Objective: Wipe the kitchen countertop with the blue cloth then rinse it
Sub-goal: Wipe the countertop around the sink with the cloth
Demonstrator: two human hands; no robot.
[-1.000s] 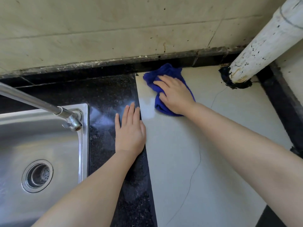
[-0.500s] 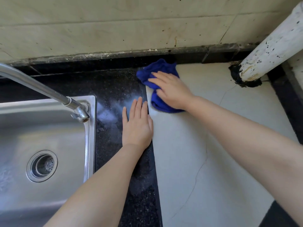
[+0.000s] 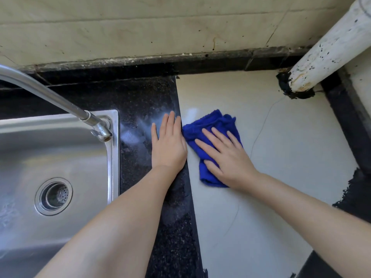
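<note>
The blue cloth (image 3: 210,125) lies crumpled on the pale tile part of the countertop (image 3: 281,157), close to its left edge. My right hand (image 3: 226,155) presses flat on the cloth with straight, spread fingers and covers its right half. My left hand (image 3: 168,145) rests flat on the black granite strip (image 3: 140,101) just left of the cloth, fingers straight and together. The steel sink (image 3: 24,157) with its drain (image 3: 53,196) is at the left, and the tap spout (image 3: 50,97) reaches over it.
A white, paint-flecked pipe (image 3: 331,49) rises from the countertop at the back right, ringed with black sealant. A tiled wall (image 3: 160,27) closes the back. A thin crack (image 3: 259,135) runs down the pale tile. Black edging borders the right side.
My right hand has dragged the blue cloth from the back corner near the wall toward me along the tile's left edge. My left hand has stayed flat on the granite.
</note>
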